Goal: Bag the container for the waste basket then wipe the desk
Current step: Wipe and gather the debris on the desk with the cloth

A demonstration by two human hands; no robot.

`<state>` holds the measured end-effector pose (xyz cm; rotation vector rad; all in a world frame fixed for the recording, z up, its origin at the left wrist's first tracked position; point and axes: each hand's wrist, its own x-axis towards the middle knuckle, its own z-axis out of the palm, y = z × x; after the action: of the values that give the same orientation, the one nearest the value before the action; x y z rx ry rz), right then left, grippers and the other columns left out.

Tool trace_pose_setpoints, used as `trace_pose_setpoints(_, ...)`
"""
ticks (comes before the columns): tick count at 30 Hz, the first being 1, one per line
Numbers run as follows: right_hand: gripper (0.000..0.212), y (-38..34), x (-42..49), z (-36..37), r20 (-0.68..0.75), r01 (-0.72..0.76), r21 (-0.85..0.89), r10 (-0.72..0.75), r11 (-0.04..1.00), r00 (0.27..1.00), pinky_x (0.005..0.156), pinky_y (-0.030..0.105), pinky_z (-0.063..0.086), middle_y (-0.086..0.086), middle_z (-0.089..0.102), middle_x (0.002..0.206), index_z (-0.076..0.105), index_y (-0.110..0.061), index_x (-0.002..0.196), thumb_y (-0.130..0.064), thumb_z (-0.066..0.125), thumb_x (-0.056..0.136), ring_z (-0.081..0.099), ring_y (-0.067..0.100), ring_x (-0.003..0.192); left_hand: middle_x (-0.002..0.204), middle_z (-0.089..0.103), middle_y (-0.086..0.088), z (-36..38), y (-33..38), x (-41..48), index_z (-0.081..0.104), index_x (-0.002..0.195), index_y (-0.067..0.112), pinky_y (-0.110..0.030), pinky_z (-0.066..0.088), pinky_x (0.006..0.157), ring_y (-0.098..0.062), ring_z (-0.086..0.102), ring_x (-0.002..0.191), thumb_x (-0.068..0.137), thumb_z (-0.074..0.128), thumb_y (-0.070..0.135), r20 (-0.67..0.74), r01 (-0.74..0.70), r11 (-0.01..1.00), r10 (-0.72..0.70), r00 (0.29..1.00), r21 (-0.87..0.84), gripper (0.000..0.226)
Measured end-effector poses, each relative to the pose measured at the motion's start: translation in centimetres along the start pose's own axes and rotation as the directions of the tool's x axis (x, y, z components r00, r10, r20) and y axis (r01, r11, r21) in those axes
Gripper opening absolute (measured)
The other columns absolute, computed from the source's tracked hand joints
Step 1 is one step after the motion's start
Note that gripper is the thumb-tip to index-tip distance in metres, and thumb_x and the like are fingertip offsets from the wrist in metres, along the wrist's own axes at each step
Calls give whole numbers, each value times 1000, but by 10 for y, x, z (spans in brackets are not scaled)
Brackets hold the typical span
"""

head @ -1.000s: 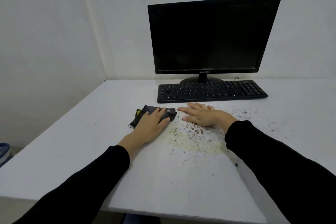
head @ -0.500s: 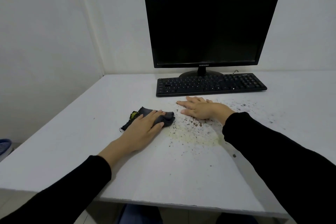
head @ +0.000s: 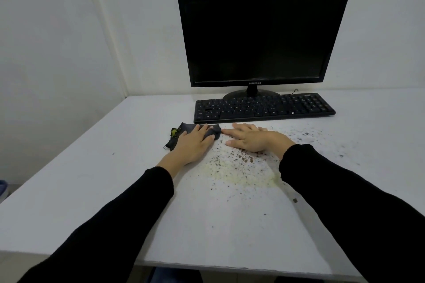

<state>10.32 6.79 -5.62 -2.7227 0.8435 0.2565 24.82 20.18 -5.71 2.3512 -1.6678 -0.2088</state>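
Note:
A dark grey cloth (head: 187, 128) with a yellow-green patch at its left end lies on the white desk (head: 96, 181), just in front of the keyboard. My left hand (head: 192, 145) presses flat on the cloth, fingers curled over its right end. My right hand (head: 251, 138) lies flat on the desk beside it, fingers spread and pointing left, fingertips almost touching the cloth. A yellowish stain with dark crumbs (head: 239, 167) spreads below and between both hands. No container or bag is in view.
A black keyboard (head: 264, 108) stands just behind my hands, with a black monitor (head: 259, 37) behind it against the wall. More dark specks (head: 305, 134) scatter to the right. A blue object (head: 2, 189) shows past the desk's left edge.
My left hand has slid the cloth to the right, closing the gap to my right fingertips. My right hand has stayed flat in the same spot. The view has shifted slightly.

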Motion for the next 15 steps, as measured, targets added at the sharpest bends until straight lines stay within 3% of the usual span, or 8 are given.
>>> trace_pose_setpoints(2,62,-1,-1,0,-9,-10,0,10,1000,1000,117,54,-2,-7,-6,163,7,-47,150,-64,28,95,-9,23,150,149,36,-6,3,4,-15,28,147,16,-49,19,115,-24,30,140,102,28,34,-12,-32,999,32,999,-6,49)
trace_pose_setpoints(6,58,-2,-1,0,-20,-2,-3,2,1000,1000,117,55,-1,-5,-4,163,10,-49,149,-63,28,95,-8,24,150,160,16,-3,8,10,-50,13,152,19,-42,6,120,-17,7,148,103,27,36,21,-59,998,60,998,-39,54)
trace_pose_setpoints(15,60,-4,-2,-2,-2,0,9,0,1000,1000,117,55,0,-3,-4,163,10,-47,150,-62,30,95,-8,27,150,157,9,18,15,1,-114,16,149,37,-33,0,120,0,-3,145,101,29,41,24,-200,976,203,979,-90,50)
